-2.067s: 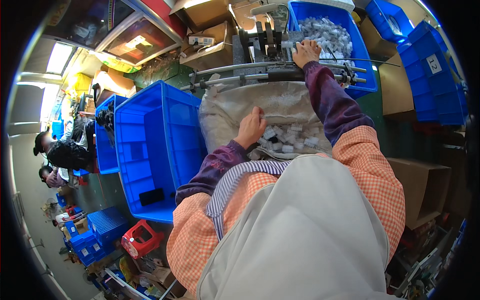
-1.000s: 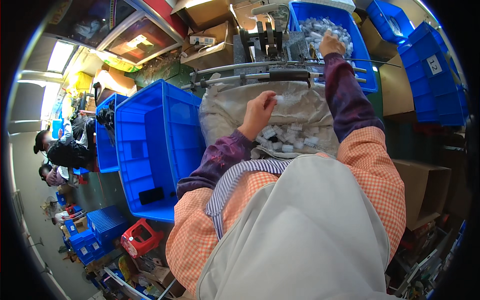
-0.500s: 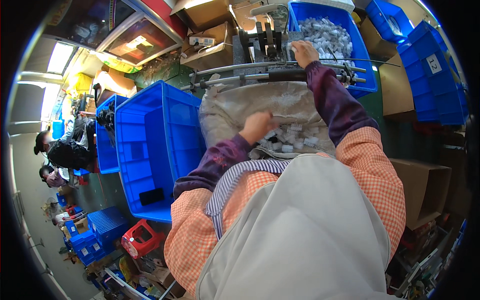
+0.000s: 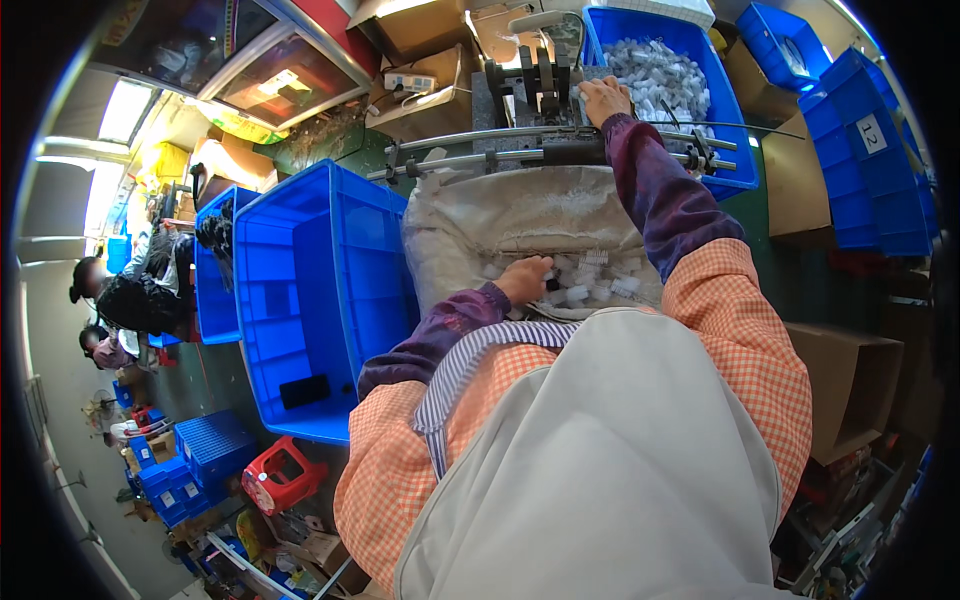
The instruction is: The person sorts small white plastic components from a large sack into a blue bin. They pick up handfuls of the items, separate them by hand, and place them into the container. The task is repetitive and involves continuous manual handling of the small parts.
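Note:
A whitish sack (image 4: 520, 215) lies open in front of me with several small white plastic pieces (image 4: 590, 285) in it. My left hand (image 4: 525, 278) is down among those pieces, fingers curled over them; whether it grips one is hidden. My right hand (image 4: 603, 98) reaches far forward to a dark machine fixture (image 4: 535, 80) on a metal rail (image 4: 560, 150), fingers resting on it. Just behind that hand stands a blue bin (image 4: 690, 70) filled with clear and white small parts.
A large blue crate (image 4: 310, 290) holding a small black item stands at my left. Stacked blue bins (image 4: 870, 150) sit at the right, cardboard boxes (image 4: 850, 380) at the lower right. Two other people (image 4: 110, 300) sit at the far left. A red stool (image 4: 280, 475) stands below the crate.
My left hand rose above the sack, then dropped back into the white pieces. My right hand went to the blue bin of parts and came back to the machine fixture.

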### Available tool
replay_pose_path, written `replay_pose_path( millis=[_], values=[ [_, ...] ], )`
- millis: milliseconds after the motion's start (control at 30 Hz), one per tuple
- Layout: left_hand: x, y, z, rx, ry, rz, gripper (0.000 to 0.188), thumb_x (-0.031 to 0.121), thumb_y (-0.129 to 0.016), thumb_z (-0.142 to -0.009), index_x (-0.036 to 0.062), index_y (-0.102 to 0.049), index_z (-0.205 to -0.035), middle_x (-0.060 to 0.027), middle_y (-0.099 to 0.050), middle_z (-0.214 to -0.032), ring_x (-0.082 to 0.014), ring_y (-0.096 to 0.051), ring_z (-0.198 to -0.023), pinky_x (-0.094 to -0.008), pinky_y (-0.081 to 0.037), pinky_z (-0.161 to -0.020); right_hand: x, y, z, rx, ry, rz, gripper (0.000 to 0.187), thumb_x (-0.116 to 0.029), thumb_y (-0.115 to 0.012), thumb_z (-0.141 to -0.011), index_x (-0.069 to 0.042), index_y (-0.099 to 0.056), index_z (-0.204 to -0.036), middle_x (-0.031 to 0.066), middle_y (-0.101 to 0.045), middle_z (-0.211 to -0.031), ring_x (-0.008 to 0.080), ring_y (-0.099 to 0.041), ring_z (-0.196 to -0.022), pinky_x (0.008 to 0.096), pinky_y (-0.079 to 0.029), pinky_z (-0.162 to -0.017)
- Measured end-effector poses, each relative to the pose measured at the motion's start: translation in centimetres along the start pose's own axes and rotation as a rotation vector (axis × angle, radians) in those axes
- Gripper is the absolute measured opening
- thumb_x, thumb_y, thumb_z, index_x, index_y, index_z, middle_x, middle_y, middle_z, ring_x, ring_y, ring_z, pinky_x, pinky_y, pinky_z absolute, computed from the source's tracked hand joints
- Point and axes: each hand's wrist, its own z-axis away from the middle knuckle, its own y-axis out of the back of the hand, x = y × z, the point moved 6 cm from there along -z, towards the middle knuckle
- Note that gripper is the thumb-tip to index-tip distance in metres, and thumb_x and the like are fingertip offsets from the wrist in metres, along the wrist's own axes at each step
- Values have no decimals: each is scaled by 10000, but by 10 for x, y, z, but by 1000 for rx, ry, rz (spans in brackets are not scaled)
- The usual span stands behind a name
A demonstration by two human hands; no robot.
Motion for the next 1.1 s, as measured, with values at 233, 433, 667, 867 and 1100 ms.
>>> replay_pose_path(
  millis=[233, 433, 667, 867, 1100],
  values=[
    [12, 11, 6, 99, -18, 36, 275, 136, -516, -772, 56, -495, -1034, -187, -571, -982, -357, -560, -920, -439, -446, -761, 5, 0, 0, 23, -4, -71, 214, -240, -494, -828, -204, -623, -995, -22, -605, -1043, 209, -480, -1042, 394, -334, -875],
    [28, 62, 13, 261, -46, 30, 302, 197, -514, -794, 77, -480, -1069, -187, -591, -893, -370, -581, -818, -454, -457, -688, 5, 2, 0, 49, -31, -99, 181, -240, -513, -815, -183, -628, -943, -16, -624, -986, 210, -496, -1018, 390, -344, -859],
    [17, 101, 19, 433, 206, -40, 312, 239, -504, -802, 103, -492, -1083, -186, -574, -936, -372, -572, -825, -445, -453, -707, 2, 4, -1, 47, 19, -121, 187, -239, -512, -811, -184, -634, -940, -9, -628, -986, 209, -504, -1017, 391, -340, -863],
    [9, 104, 20, 514, 239, -63, 273, 238, -502, -817, 120, -520, -1062, -167, -567, -945, -350, -560, -878, -441, -448, -740, 1, 2, -2, -82, -74, -55, 240, -243, -492, -823, -221, -640, -1012, -35, -614, -1066, 193, -498, -1051, 401, -304, -902],
    [11, 102, 15, 605, 175, -8, 219, 153, -469, -837, 84, -513, -1040, -156, -563, -924, -351, -551, -857, -424, -451, -735, 13, 20, 16, -27, -208, 126, 259, -327, -504, -816, -193, -647, -986, 7, -546, -1126, 234, -391, -1137, 468, -215, -957]
  ],
)
